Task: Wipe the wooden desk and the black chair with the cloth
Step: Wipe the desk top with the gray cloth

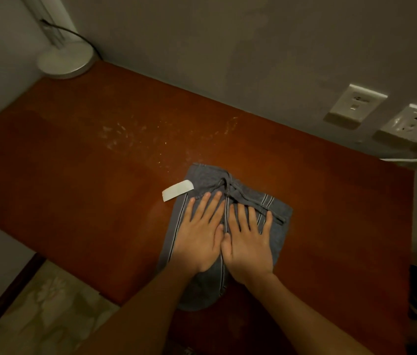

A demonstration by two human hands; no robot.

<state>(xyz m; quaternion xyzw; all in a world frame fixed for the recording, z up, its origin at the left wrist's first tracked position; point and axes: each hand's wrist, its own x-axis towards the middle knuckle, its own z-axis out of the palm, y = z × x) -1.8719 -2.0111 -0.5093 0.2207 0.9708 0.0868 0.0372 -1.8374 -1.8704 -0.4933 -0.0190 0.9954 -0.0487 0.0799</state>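
The left hand (pixel 199 234) and right hand (pixel 249 239) lie side by side, fingers straight and spread, pressing flat on the grey striped cloth (pixel 207 175) on the bench (pixel 74 175). Its white label (pixel 178 190), unreadable, juts out just left of the left fingertips. Dusty smears (pixel 123 134) lie farther ahead.

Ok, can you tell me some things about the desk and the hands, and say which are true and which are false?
1. The left hand and right hand both lie flat on the cloth. True.
2. The cloth is bright red. False: it is grey with stripes.
3. Pale dusty marks show on the desk beyond the cloth. True.
4. The white round stand sits mid-desk. False: it stands at the far left corner.
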